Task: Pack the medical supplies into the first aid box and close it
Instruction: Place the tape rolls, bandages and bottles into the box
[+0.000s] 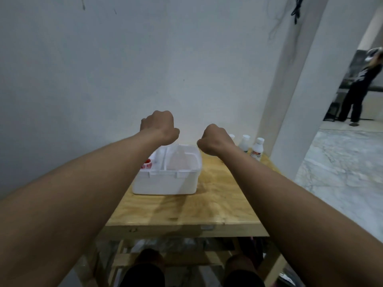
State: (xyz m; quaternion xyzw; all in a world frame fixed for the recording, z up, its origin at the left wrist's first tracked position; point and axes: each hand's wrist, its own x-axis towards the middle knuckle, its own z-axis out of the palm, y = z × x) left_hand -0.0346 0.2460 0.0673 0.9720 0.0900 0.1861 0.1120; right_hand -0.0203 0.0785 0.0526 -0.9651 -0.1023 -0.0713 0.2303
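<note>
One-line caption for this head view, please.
Both fists, left hand and right hand, raised over an open white first aid box; three bottles wait unpacked.

Both your bare arms reach straight out, left hand (159, 127) and right hand (215, 139) curled into loose fists, held apart, gripping nothing.

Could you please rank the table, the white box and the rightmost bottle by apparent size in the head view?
1. Table, largest.
2. Box.
3. Rightmost bottle, smallest, though it stands farther from the camera.
</note>
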